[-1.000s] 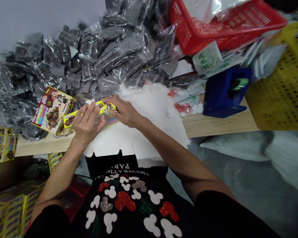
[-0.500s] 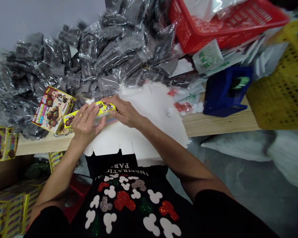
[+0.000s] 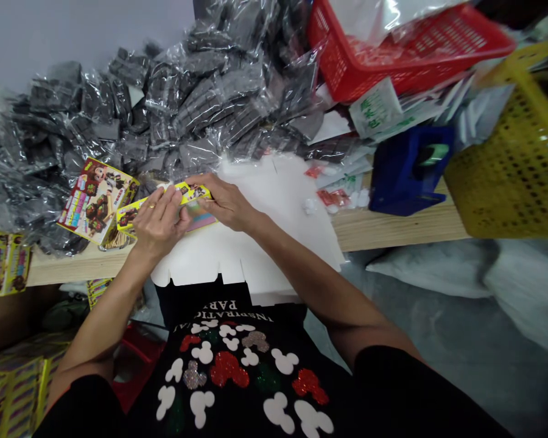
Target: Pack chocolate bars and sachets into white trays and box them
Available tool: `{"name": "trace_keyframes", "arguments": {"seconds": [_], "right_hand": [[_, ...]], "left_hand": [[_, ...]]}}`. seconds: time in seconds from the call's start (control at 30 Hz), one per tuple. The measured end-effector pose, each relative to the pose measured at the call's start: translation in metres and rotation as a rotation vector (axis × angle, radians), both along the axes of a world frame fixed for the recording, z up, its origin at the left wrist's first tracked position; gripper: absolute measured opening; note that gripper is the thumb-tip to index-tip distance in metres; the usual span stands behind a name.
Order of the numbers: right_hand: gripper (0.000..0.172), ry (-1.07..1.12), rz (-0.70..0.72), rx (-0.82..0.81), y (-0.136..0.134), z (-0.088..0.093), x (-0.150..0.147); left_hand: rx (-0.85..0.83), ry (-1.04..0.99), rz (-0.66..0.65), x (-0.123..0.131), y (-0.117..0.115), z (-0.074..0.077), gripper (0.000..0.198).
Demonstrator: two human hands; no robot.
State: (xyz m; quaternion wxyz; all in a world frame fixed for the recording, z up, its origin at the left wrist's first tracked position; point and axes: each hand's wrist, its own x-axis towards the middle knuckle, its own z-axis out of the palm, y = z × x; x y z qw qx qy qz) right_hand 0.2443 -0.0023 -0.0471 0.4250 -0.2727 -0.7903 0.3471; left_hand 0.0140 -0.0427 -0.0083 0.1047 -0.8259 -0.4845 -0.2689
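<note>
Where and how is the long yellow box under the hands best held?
I'd grip the yellow box at its right end, the right hand coming from the right, the left hand steadying its middle from the near side. Its narrow side faces up, running left to right, so that end seems easier to pinch; its left end lies close by another printed box.

Tiny changes, tbh. View shifts a bit, so red basket (image 3: pixel 369 76), blue dispenser (image 3: pixel 408 176) and yellow basket (image 3: pixel 493 201) all sit slightly further left in frame. Same small leftward slide in frame for right hand (image 3: pixel 223 201), right end of yellow box (image 3: pixel 194 191), plus right sleeve (image 3: pixel 388 377). Left elbow (image 3: pixel 84 362) out wider now, bit more of red thing (image 3: pixel 139 365) beside it showing.
</note>
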Motion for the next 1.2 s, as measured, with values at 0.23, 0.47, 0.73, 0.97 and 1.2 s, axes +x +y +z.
{"name": "trace_keyframes", "arguments": {"seconds": [0.23,0.47,0.73,0.97,1.2], "right_hand": [[0.065,0.041,-0.015,-0.008,0.0,-0.003,0.0],[0.064,0.042,-0.013,-0.016,-0.004,-0.004,0.002],[0.062,-0.004,-0.035,-0.037,-0.007,-0.004,0.003],[0.059,0.005,-0.029,0.03,-0.005,-0.007,0.001],[0.059,-0.052,-0.048,0.079,-0.007,-0.008,0.001]], "left_hand": [[0.118,-0.104,0.077,0.014,-0.039,-0.002,0.026],[0.15,-0.233,0.308,0.023,-0.046,-0.025,0.019],[0.263,-0.169,0.27,0.025,-0.04,-0.024,0.016],[0.375,-0.088,0.212,0.037,-0.033,-0.021,0.022],[0.37,-0.063,0.132,0.04,-0.026,-0.013,0.018]]}}
